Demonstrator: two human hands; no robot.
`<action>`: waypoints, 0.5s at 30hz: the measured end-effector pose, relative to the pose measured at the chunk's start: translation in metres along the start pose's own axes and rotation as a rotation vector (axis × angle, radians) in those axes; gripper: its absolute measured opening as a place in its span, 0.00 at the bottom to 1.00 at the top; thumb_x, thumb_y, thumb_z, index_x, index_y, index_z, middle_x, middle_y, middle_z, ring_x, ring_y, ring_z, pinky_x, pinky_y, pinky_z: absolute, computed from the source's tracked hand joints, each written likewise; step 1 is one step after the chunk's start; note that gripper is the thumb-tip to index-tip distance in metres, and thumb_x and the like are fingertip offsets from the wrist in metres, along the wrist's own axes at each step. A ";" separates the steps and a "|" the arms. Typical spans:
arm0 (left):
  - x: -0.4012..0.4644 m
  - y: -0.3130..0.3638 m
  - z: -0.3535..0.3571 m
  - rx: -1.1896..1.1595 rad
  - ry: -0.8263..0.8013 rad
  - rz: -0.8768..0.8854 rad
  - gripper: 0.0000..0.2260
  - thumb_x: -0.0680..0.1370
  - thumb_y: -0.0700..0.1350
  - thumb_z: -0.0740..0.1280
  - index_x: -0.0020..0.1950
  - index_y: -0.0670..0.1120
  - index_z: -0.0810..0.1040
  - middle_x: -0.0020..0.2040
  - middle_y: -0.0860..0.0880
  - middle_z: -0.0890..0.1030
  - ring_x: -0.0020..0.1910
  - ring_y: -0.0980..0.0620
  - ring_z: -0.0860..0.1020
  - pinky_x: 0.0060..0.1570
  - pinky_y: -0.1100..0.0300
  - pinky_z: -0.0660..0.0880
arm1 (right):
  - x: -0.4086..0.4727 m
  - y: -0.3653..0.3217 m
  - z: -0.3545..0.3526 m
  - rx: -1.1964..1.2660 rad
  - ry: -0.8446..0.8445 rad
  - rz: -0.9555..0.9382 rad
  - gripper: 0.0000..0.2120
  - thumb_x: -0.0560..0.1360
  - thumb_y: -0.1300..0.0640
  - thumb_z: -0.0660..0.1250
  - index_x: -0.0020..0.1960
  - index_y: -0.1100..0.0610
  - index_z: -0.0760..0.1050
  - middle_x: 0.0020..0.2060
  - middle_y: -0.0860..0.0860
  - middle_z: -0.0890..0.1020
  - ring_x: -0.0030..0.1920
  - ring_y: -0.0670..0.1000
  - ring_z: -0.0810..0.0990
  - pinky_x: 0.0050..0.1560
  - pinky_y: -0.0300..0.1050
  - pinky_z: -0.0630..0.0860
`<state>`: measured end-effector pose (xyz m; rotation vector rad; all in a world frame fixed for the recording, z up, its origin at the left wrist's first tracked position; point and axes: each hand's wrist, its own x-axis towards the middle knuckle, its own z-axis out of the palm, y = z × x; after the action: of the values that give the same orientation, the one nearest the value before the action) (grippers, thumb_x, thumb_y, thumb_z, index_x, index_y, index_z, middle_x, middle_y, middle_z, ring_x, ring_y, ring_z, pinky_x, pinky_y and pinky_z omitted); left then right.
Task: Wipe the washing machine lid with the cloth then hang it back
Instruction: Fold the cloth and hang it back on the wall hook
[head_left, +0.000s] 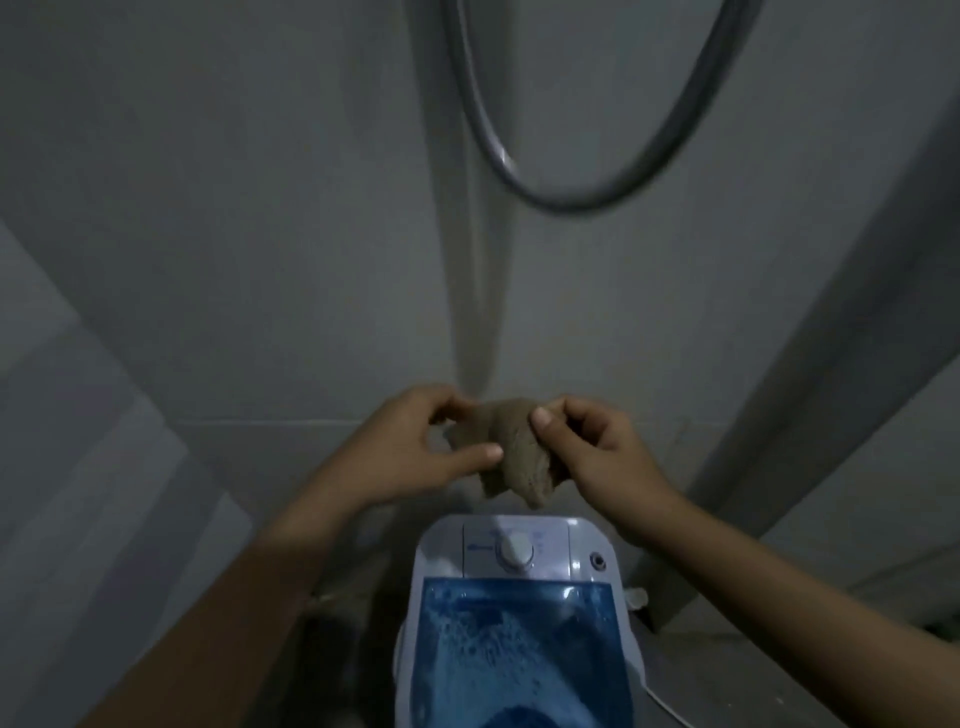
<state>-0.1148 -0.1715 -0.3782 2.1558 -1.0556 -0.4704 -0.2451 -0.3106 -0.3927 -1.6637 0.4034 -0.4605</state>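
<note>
The left hand (410, 441) pinches one edge of a small, brownish, rough-textured cloth (511, 452), bunched and drooping in mid-air above the washing machine (582, 551); the right hand (587, 447) grips its other edge between thumb and fingers. The translucent blue lid (519, 639) shows suds beneath and is cut off below. A grey hose (571, 200) loops overhead, blurred in the dim light.

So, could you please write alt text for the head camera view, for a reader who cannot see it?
Two bare hands, left hand and right hand, hold a crumpled brown cloth between them in the air above a small white washing machine with a translucent blue lid. Behind are dim grey walls, with a grey hose looping down.
</note>
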 end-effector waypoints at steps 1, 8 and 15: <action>-0.010 0.018 -0.017 -0.127 -0.036 -0.006 0.21 0.64 0.56 0.76 0.53 0.53 0.77 0.50 0.56 0.81 0.49 0.58 0.79 0.46 0.68 0.73 | 0.002 -0.024 0.002 0.026 -0.005 0.053 0.16 0.77 0.58 0.61 0.48 0.74 0.73 0.40 0.65 0.77 0.40 0.60 0.77 0.44 0.58 0.76; -0.073 0.132 -0.110 -0.548 -0.009 -0.034 0.07 0.71 0.35 0.72 0.47 0.42 0.81 0.38 0.51 0.86 0.39 0.59 0.83 0.39 0.68 0.76 | -0.007 -0.195 0.016 0.281 -0.198 0.398 0.18 0.74 0.47 0.64 0.48 0.63 0.78 0.34 0.54 0.79 0.38 0.52 0.77 0.41 0.47 0.74; -0.101 0.179 -0.231 -0.538 0.000 -0.113 0.15 0.79 0.48 0.61 0.46 0.39 0.82 0.44 0.40 0.84 0.44 0.49 0.81 0.50 0.52 0.77 | -0.013 -0.323 0.030 -0.054 -0.396 0.191 0.22 0.64 0.50 0.73 0.57 0.48 0.77 0.52 0.48 0.81 0.50 0.46 0.81 0.46 0.37 0.77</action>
<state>-0.1412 -0.0728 -0.0860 1.7360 -0.7052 -0.7153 -0.2401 -0.2342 -0.0770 -1.7013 0.2773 0.0250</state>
